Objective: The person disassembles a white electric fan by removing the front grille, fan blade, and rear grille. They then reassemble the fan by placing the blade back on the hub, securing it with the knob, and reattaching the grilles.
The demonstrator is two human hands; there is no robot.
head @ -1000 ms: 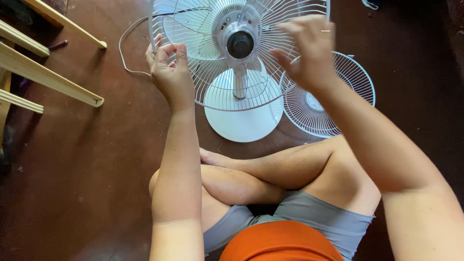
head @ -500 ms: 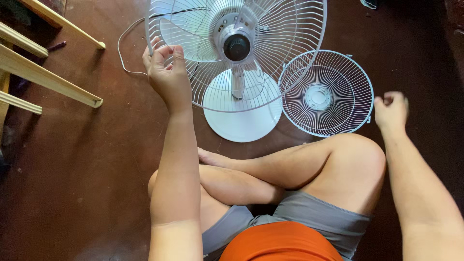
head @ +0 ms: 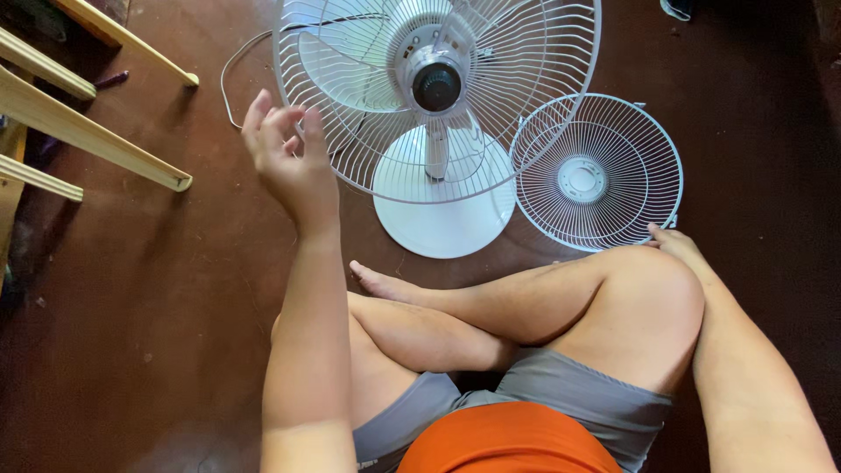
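On the floor, our left hand point(head: 287, 162) curls loosely beside the fan point(head: 435, 96), our right point(head: 673, 241) touches the loose grille point(head: 596, 172), which might scrape sideways.

No packages, labels, signs, screens.

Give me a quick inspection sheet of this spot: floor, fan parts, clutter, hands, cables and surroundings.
Surface: dark reddish-brown floor, a few specks of dirt.
Job's things: white fan upright on its round base, blades exposed in the rear grille; front grille lying flat beside it.
Clutter: small dark item at the top edge, unclear what.
Hands: left hand at the rear grille's rim, fingers curled, contact unclear; right hand by the front grille's edge, mostly hidden.
Cables: white cord looping behind the fan.
Surroundings: pale wooden legs at left.
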